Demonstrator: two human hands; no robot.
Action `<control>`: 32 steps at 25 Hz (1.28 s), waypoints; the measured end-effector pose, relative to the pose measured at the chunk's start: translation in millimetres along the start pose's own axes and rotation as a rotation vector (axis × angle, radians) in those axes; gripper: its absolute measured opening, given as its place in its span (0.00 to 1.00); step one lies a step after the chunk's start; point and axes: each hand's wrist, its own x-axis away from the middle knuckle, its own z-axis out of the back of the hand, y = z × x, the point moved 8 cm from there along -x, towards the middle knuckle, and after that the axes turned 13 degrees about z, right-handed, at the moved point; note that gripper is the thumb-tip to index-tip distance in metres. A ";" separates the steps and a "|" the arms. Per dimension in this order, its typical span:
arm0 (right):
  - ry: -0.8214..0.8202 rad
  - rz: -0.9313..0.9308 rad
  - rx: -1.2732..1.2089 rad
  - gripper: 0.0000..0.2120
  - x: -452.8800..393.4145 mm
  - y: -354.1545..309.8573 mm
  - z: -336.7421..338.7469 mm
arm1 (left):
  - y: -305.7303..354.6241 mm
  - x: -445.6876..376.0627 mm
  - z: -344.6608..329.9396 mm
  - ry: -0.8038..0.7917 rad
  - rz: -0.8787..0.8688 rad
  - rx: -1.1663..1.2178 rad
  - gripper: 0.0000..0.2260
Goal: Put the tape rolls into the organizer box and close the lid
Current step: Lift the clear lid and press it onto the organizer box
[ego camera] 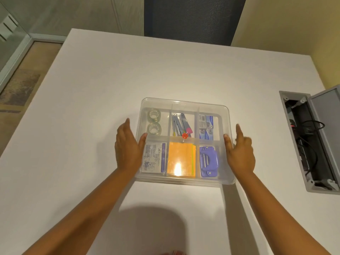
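Here the box (184,140) sits a little right of the middle of the white table (92,107), nearer the near edge than the far one, with its clear lid (223,115) lying flat over all six compartments. Two clear tape rolls (154,121) lie one behind the other in the far-left compartment, close together. The far-middle compartment holds metal tools (178,124), and a red pin head (184,136) shows at the divider just in front of them. Blue packets (206,126) fill the far-right compartment. Along the near row lie a printed packet (154,157) at left, an orange pad (181,159) in the middle and a purple punch (209,161) at right. The left hand (127,150) is spread flat against the box's left side, fingers apart, thumb resting on the lid's left edge. The right hand (240,153) stands at the box's right side, thumb on the lid's right edge, index finger pointing away, the other fingers blurred; it grips nothing. At the table's right edge a grey cable hatch (311,140) stands open, with dark cables inside. A dark chair back (193,19) rises beyond the far edge.
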 end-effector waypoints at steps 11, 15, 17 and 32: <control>-0.182 0.375 0.280 0.31 -81.6 -57.4 -44.1 | 62.9 -67.7 -58.8 -0.195 -0.372 -0.396 0.35; -0.158 0.382 0.311 0.32 -79.3 -55.9 -46.0 | 58.7 -68.1 -61.6 -0.187 -0.370 -0.351 0.34; -0.141 0.384 0.296 0.32 -80.5 -56.5 -46.0 | 58.0 -68.8 -62.4 -0.185 -0.368 -0.347 0.34; -0.241 0.449 0.346 0.43 -43.2 -54.7 -31.9 | 63.3 -39.9 -50.7 -0.241 -0.439 -0.496 0.39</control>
